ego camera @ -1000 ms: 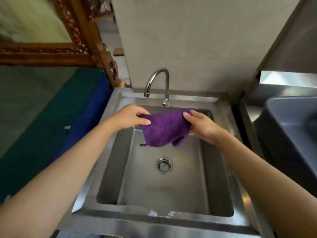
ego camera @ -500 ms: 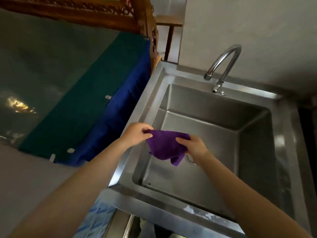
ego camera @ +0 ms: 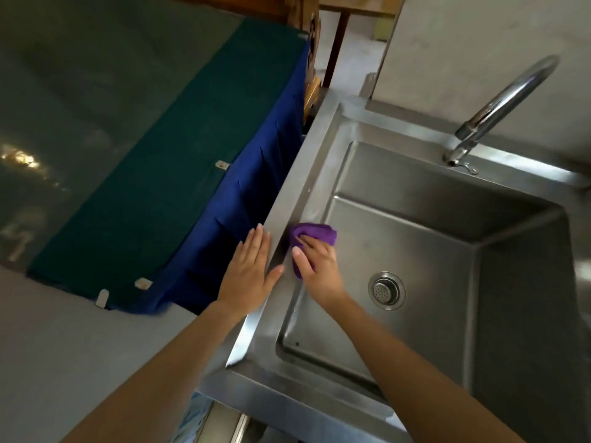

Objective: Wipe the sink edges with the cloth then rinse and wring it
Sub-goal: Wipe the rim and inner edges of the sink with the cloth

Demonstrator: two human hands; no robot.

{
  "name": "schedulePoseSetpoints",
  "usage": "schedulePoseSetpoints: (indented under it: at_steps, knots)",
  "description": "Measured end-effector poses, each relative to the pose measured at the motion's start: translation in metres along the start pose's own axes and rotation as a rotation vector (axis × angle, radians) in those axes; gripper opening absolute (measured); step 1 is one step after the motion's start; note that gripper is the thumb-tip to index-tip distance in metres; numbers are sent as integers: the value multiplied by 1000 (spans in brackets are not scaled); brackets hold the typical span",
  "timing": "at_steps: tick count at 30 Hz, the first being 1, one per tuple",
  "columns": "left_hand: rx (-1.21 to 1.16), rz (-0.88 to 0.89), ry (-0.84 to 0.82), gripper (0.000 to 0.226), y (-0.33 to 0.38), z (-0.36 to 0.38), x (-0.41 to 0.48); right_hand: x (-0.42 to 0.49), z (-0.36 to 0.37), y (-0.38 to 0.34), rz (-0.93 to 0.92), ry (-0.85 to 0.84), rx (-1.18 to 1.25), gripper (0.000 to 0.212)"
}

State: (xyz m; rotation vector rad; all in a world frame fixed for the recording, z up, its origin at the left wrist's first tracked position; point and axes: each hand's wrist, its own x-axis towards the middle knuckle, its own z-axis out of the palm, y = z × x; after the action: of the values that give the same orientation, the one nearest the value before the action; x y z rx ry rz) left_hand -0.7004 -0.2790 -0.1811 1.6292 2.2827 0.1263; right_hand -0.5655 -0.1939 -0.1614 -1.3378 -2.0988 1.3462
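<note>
A purple cloth [ego camera: 315,232] is bunched on the left rim of the steel sink [ego camera: 315,174]. My right hand [ego camera: 315,265] presses down on the cloth, with its fingers spread over it. My left hand [ego camera: 251,271] lies flat and empty along the sink's outer left edge, just beside the cloth. The curved chrome tap [ego camera: 499,107] stands at the back rim with no water running. The basin is dry-looking, with a round drain strainer [ego camera: 386,290] in its floor.
A table with a green top and a blue skirt [ego camera: 179,174] stands close to the sink's left side. Carved wooden furniture [ego camera: 311,59] sits behind it. A grey wall [ego camera: 463,43] rises behind the tap. Grey floor [ego camera: 64,362] lies at the lower left.
Both hands held the cloth spread over the basin. Now the left hand has let go and rests on the outer edge, and the right hand has bunched the cloth onto the left rim.
</note>
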Motion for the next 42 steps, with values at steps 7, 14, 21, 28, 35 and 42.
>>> schedulePoseSetpoints:
  at_steps: [7, 14, 21, 28, 35, 42]
  knots:
    - [19, 34, 65, 76, -5, 2, 7, 41, 2, 30, -189, 7, -575, 58]
    - [39, 121, 113, 80, 1, -3, 52, 146, -27, 33, -95, 3, -509, 50]
    - [71, 130, 119, 79, 3, -1, 54, 193, -43, 18, -8, -15, -450, 49]
    - [137, 112, 137, 75, 4, -2, 53, 120, -23, 32, -187, 41, -480, 44]
    - [63, 143, 142, 73, 1, -1, 56, 123, -29, 43, -307, 72, -507, 53]
    - [-48, 171, 164, 85, 11, -12, 94, 216, -50, 41, -142, 90, -619, 46]
